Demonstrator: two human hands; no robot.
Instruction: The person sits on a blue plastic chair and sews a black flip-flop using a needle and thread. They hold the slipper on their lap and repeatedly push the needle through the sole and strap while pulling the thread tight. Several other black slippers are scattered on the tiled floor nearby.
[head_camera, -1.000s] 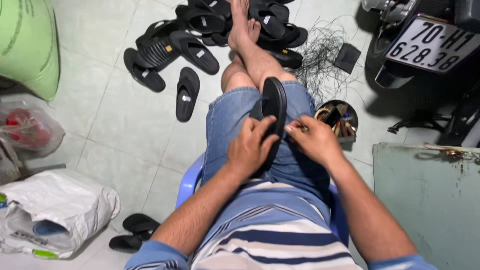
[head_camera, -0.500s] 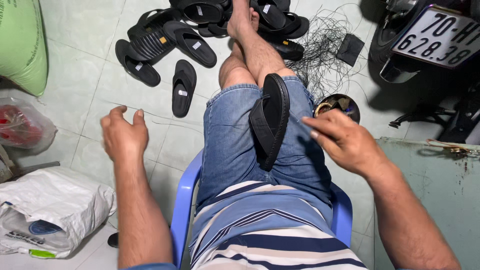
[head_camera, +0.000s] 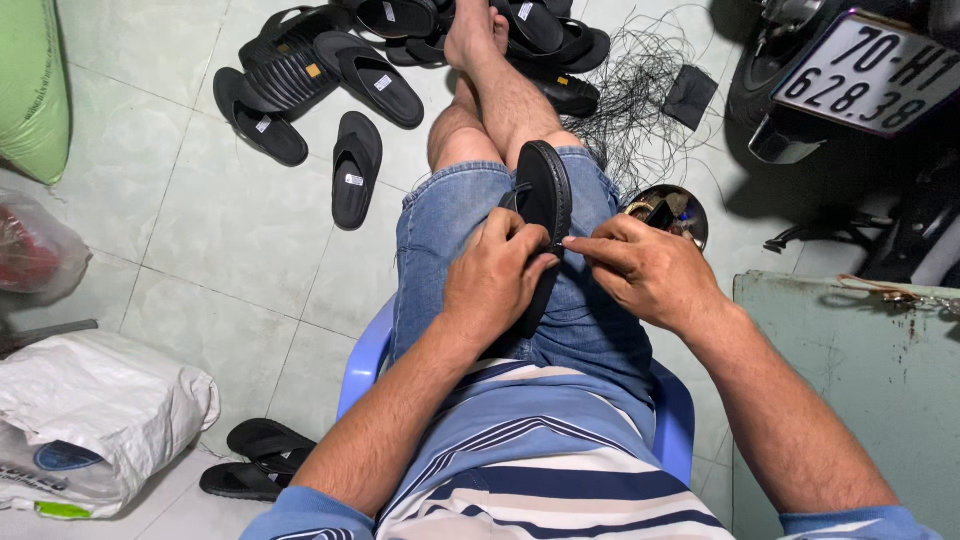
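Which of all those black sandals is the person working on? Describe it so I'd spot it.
Start at the blue plastic chair, then go up to the denim shorts. The black sandal lies on that lap, gripped by the left hand and right hand; every other sandal lies on the floor.

The left hand (head_camera: 497, 270) hides the black sandal's (head_camera: 545, 190) lower half, and the motorbike (head_camera: 850, 90) is cut off above.
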